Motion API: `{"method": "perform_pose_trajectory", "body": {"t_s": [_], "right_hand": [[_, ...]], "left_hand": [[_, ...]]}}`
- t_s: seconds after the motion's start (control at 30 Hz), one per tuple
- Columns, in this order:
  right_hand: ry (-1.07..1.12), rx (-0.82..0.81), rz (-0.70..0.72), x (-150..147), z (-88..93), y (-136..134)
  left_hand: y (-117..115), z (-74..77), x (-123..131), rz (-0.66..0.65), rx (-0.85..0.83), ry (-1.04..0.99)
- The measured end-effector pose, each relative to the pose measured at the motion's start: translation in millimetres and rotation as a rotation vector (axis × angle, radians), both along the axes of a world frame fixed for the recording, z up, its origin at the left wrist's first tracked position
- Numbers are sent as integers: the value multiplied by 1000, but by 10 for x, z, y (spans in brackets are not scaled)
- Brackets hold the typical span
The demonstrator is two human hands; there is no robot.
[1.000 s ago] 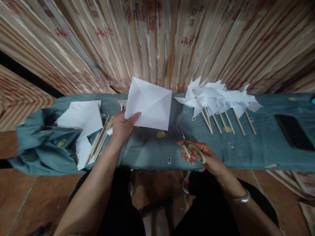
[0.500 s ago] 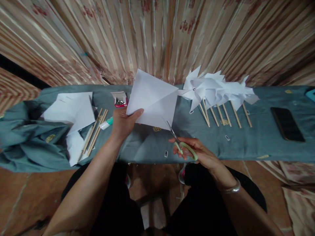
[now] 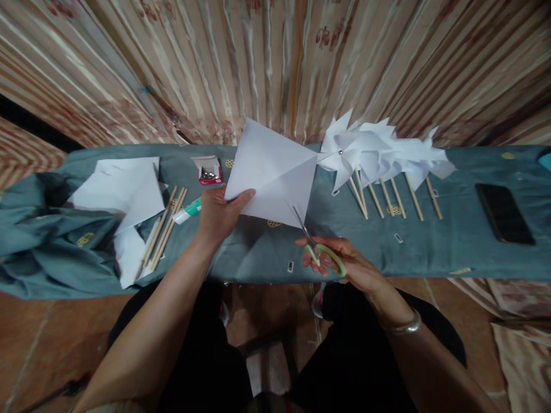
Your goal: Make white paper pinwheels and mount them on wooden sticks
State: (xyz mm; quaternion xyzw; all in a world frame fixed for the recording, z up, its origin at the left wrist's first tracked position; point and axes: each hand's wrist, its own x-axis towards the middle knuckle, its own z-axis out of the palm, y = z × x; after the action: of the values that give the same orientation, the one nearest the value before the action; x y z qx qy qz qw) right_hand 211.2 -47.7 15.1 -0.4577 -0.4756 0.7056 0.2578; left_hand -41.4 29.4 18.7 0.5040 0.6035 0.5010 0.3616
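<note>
My left hand (image 3: 220, 213) pinches the lower left corner of a creased white paper square (image 3: 273, 172) and holds it up above the teal cloth-covered bench (image 3: 430, 252). My right hand (image 3: 344, 265) grips green-handled scissors (image 3: 321, 249). Their blades point up and left, with the tips at the paper's lower right edge.
Several finished white paper pinwheels on wooden sticks (image 3: 383, 158) lie to the right. A black phone (image 3: 503, 213) is at far right. On the left lie loose white sheets (image 3: 118, 189), wooden sticks (image 3: 166, 225), a glue stick (image 3: 187, 212) and a small pink box of pins (image 3: 209, 170). A striped curtain (image 3: 275, 63) hangs behind.
The paper has turned and lifted slightly to the right. My right hand has raised the scissors off the cloth and brought the blades up to the paper's lower edge.
</note>
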Motion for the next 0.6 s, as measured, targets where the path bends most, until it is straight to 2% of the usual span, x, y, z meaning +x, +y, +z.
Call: {"method": "perform_pose_trajectory", "body": {"t_s": [0.4, 0.6], "right_hand": [[44, -90, -37, -22, 22, -3], [73, -67, -54, -31, -7, -3]], "left_hand": [[12, -36, -33, -26, 21, 48], [3, -32, -34, -24, 2, 6]]}}
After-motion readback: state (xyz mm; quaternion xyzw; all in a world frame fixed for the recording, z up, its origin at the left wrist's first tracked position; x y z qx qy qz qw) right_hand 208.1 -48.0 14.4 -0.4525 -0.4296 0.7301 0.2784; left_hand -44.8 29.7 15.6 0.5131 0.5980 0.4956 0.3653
